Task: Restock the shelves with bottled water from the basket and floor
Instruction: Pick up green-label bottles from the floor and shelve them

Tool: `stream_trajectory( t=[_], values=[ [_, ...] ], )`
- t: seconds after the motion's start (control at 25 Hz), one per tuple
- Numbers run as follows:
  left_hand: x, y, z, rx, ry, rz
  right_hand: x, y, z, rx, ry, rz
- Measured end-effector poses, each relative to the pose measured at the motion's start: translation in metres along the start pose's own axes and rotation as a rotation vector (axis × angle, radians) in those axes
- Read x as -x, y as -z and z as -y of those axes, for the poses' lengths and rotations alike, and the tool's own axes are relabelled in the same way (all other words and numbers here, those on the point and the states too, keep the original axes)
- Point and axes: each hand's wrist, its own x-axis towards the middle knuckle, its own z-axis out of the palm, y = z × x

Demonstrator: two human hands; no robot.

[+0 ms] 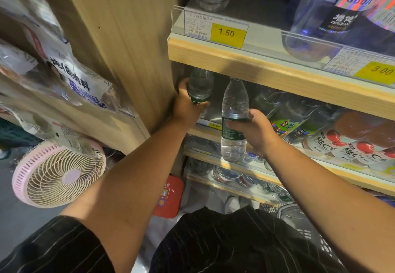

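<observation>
Below the 1.50 tag (pixel 227 34): your left hand (pixel 188 104) grip curls round the rear bottle (pixel 200 83), right hand (pixel 257 132) grip round the front bottle (pixel 234 110); its cap may strike the shelf edge (pixel 245 63).

Head camera looks forward and down, close to the shelves (pixel 277 73).
</observation>
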Motion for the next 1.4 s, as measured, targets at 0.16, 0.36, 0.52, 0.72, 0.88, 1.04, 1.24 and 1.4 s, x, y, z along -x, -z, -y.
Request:
stream_trajectory(
  t=[0.16, 0.36, 0.52, 0.72, 0.88, 1.04, 1.24, 1.4],
  values=[
    [-0.003, 0.005, 0.007, -0.039, 0.033, 0.031, 0.002, -0.003, 0.005, 0.049, 0.069, -0.021],
    [-0.001, 0.006, 0.018, -0.065, 0.079, -0.011, 0.001, -0.007, 0.017, 0.16, 0.164, -0.071],
    [0.001, 0.005, 0.013, -0.091, 0.113, -0.016, 0.001, -0.009, 0.028, 0.168, 0.112, -0.128],
    [0.002, 0.009, 0.017, -0.122, 0.104, -0.021, 0.004, -0.017, 0.038, 0.234, 0.145, -0.203],
    [0.005, 0.011, 0.012, -0.134, 0.12, 0.004, -0.002, -0.024, 0.039, 0.184, 0.103, -0.287],
    [0.004, 0.012, 0.009, -0.159, 0.118, 0.023, -0.013, -0.028, 0.028, 0.151, 0.056, -0.332],
    [0.008, 0.014, 0.009, -0.127, 0.117, 0.01, -0.02, -0.037, 0.018, 0.122, 0.172, -0.334],
    [0.009, 0.015, 0.015, -0.136, 0.141, 0.047, -0.032, -0.04, 0.013, 0.146, 0.18, -0.265]
  ],
)
